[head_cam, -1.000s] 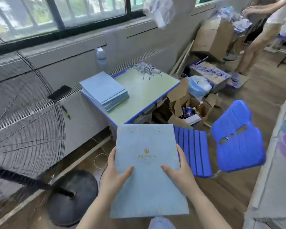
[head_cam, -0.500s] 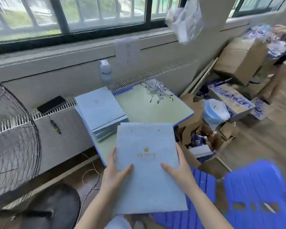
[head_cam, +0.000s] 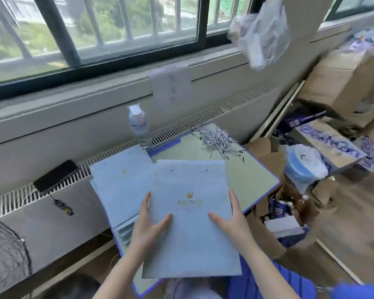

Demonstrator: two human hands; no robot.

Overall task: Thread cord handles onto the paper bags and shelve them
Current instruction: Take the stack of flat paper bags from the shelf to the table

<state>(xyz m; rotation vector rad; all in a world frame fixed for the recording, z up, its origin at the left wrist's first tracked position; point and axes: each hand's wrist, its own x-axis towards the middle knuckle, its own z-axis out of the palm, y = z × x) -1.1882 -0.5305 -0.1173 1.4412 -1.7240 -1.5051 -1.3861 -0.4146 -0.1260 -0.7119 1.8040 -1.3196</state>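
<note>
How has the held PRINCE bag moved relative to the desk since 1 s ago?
Yes: the PRINCE bag has moved forward over the desk, toward the window, now beside the bag stack.

A flat, light-blue paper bag [head_cam: 190,223] with a gold crown and the word PRINCE was held up over the near edge of the desk [head_cam: 253,175], its two small holes at the far end. A stack of blue bags [head_cam: 121,184] lay flat along the desk's left edge. A messy pile of white cords [head_cam: 216,139] sat by the far right corner.
</note>
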